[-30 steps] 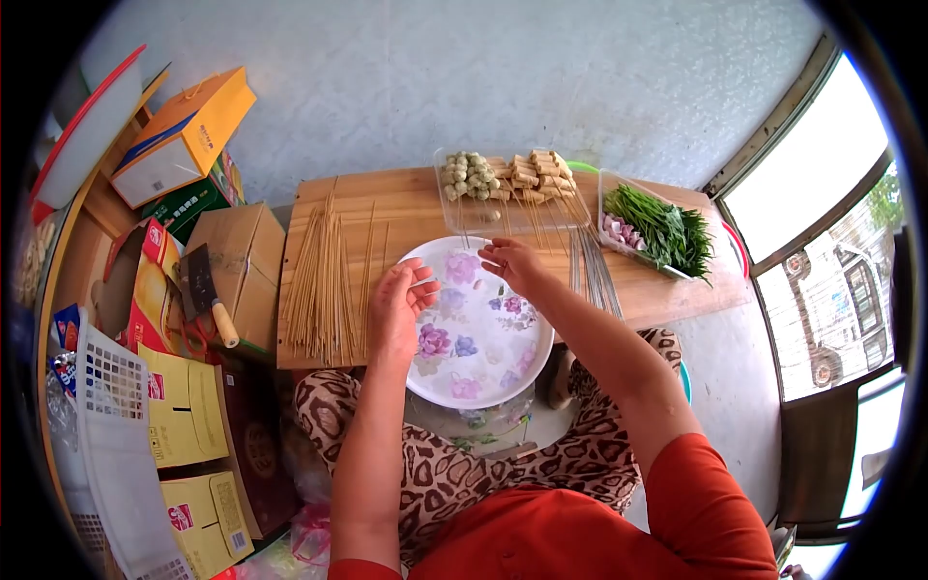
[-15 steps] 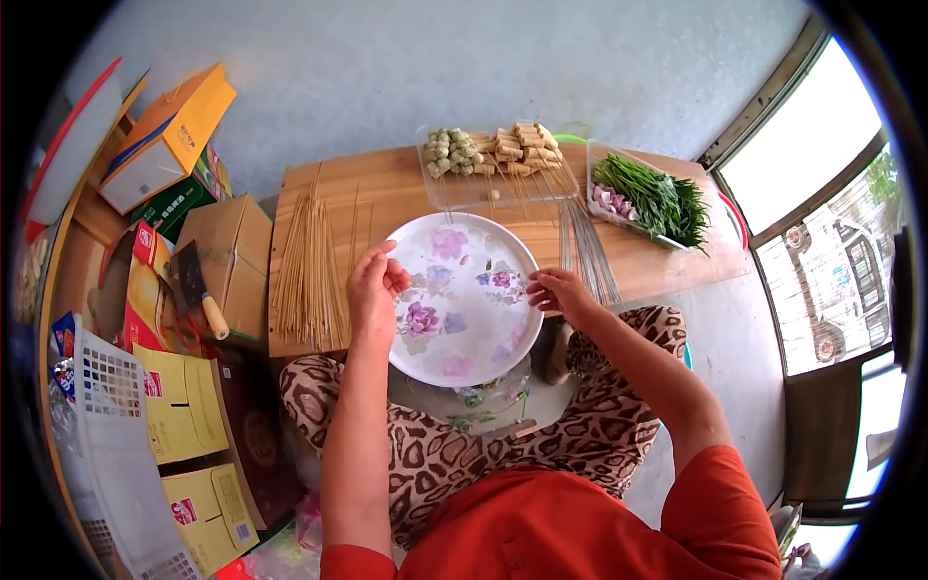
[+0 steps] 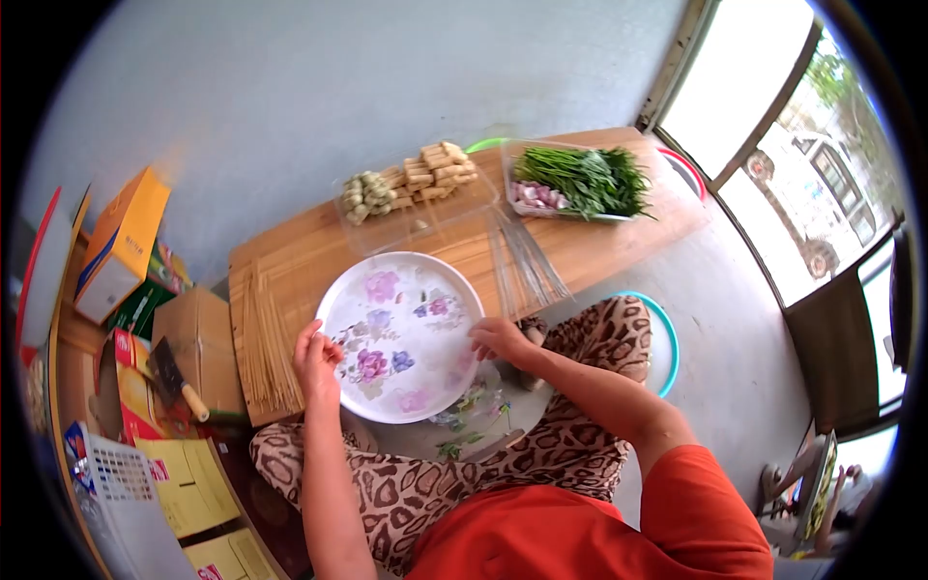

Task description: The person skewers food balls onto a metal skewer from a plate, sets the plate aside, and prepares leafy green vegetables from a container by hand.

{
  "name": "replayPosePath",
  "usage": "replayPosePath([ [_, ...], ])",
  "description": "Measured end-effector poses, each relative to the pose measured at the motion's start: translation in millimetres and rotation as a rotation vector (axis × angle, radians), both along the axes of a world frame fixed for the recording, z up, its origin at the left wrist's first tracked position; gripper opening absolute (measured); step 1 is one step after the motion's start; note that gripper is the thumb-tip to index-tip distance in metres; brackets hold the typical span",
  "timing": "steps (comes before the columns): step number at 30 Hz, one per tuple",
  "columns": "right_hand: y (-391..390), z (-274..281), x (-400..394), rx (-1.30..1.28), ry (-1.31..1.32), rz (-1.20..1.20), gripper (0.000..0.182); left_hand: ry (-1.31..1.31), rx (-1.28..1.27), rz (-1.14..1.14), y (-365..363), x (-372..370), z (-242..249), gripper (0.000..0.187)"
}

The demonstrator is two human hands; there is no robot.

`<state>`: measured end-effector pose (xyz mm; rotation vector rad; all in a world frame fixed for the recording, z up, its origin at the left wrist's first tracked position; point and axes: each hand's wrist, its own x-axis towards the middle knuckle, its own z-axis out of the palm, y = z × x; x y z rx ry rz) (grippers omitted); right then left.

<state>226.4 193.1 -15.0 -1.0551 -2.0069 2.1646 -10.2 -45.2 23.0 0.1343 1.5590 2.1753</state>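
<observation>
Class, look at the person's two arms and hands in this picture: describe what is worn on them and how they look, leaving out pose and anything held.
Both arms are bare from the shoulder area down; the left hand and right hand wear no gloves, and no rings, watch or bracelet can be made out. The only clothing near them is an orange-red top with short sleeves, one showing at the right upper arm. Leopard-print trousers cover the legs below.

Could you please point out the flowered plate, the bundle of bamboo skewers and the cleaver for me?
flowered plate (image 3: pixel 425 280): head view, on a bare part near its far rim.
bamboo skewers (image 3: pixel 263 348): head view, middle of the bundle.
cleaver (image 3: pixel 164 364): head view, on the blade.
</observation>
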Motion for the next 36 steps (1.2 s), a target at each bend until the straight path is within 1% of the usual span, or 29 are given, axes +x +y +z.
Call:
replayPosePath([
  [3,-5.2,-4.5,-10.4,0.113,0.115,0.015,0.022,-0.024,-0.095,-0.006,2.3,2.6,-3.4,0.022],
  [5,-6.0,-8.8,-21.8,0.141,0.162,0.030,0.021,-0.011,-0.120,-0.056,3.8,2.7,-9.2,0.021],
  [7,-13.0,7.9,-27.8,0.175,0.245,0.009,0.018,0.014,-0.170,-0.102,5.2,3.2,-14.2,0.020],
  [9,-22.3,13.8,-38.9,0.147,0.355,-0.021,0.017,0.053,-0.229,-0.136,6.8,3.3,-22.6,0.017],
  [11,-34.5,29.5,-47.0,0.123,0.405,-0.040,0.017,0.099,-0.306,-0.143,9.3,5.0,-30.2,0.017],
  [14,-50.9,47.9,-54.2,0.218,0.467,-0.016,0.015,0.138,-0.364,-0.151,12.1,7.8,-42.1,0.018],
  [16,-61.2,50.1,-59.2,0.292,0.492,0.005,0.015,0.171,-0.413,-0.166,11.8,9.0,-47.3,0.019],
  [19,-73.4,46.6,-69.5,0.614,0.555,0.036,0.016,0.248,-0.484,-0.236,10.6,10.8,-43.4,0.019],
  [20,-75.8,44.8,-69.7,0.613,0.552,0.031,0.016,0.265,-0.560,-0.226,11.5,14.0,-42.6,0.022],
  [22,-80.0,54.1,-68.6,0.550,0.480,0.157,0.018,0.280,-0.589,-0.211,15.3,19.2,-41.8,0.022],
  [23,-82.1,56.9,-66.6,0.548,0.481,0.156,0.018,0.294,-0.618,-0.192,16.1,20.8,-40.9,0.023],
  [24,-84.4,58.6,-64.9,0.649,0.570,0.165,0.020,0.296,-0.620,-0.192,18.7,23.8,-36.3,0.023],
  [25,-86.0,60.1,-63.9,0.749,0.657,0.174,0.022,0.174,-0.470,-0.197,21.8,25.7,-31.8,0.025],
  [26,-86.9,62.1,-64.6,0.787,0.686,0.257,0.032,0.054,-0.318,-0.200,25.2,27.4,-26.8,0.026],
  [27,-89.6,64.1,-63.8,0.785,0.692,0.260,0.032,-0.063,-0.165,-0.197,26.0,27.4,-23.8,0.028],
  [28,-95.0,66.6,-61.5,0.888,0.769,0.234,0.036,-0.274,0.104,-0.577,18.3,6.6,-29.4,0.045],
  [29,-100.7,69.3,-61.3,0.986,0.852,0.207,0.039,-0.265,0.102,-0.558,13.4,7.9,-53.2,0.045],
  [30,-105.0,65.7,-64.6,0.945,0.907,0.266,0.048,-0.004,0.272,-0.542,22.5,31.4,-57.2,0.051],
  [31,-109.5,65.3,-65.3,0.929,0.938,0.281,0.048,-0.088,0.252,-0.519,22.3,34.7,-52.3,0.051],
  [33,-114.4,67.0,-62.8,0.986,0.986,0.182,0.051,-0.270,0.223,-0.426,26.6,52.1,-41.6,0.050],
  [36,-115.0,73.9,-61.7,1.073,1.001,0.210,0.056,-0.385,0.228,-0.308,34.6,76.2,-27.5,0.049],
])
